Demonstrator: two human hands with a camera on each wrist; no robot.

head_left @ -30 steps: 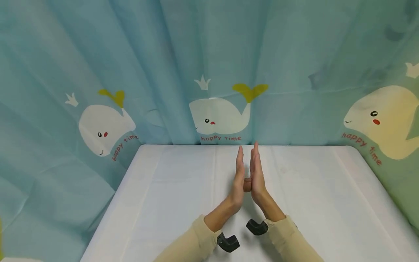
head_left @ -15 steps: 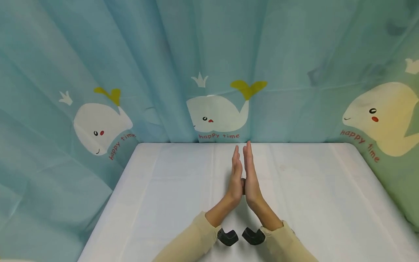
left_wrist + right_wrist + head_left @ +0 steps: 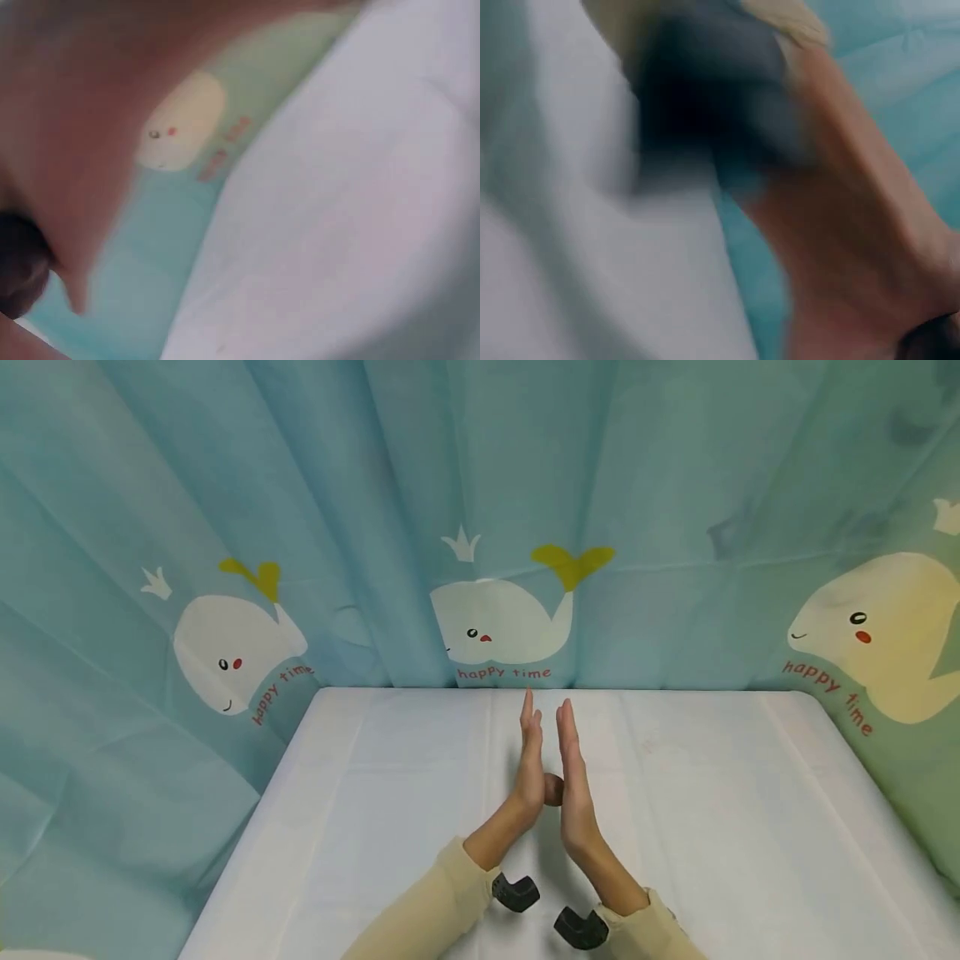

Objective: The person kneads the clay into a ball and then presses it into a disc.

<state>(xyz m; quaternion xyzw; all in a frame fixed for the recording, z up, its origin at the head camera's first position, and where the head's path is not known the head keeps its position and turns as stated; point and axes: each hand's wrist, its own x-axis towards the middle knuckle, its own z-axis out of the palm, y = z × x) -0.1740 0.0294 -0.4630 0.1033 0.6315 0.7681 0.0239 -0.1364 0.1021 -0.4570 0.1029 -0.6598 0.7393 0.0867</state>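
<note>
A small brown rounded lump (image 3: 553, 790) sits between my two palms in the head view; its material cannot be told. My left hand (image 3: 529, 777) touches it from the left and my right hand (image 3: 576, 797) from the right. Fingers on both hands are straight and point away from me, the palms facing each other with a gap between the fingertips. In the blurred left wrist view, the lump (image 3: 21, 270) looks dark brown and shiny against the palm. Only a dark edge of the lump (image 3: 934, 339) shows at the lower right of the right wrist view.
A white-covered table (image 3: 420, 810) lies under my hands. Behind and beside it hangs a blue-green curtain (image 3: 660, 485) printed with whales. Black wrist camera mounts (image 3: 516, 893) stick out from both beige sleeves (image 3: 427, 910), close to each other.
My palms slide against each other: the left hand has moved forward, the right hand back toward me. The lump shifts slightly left and shows rounder than before. Both hands have drifted a little left.
</note>
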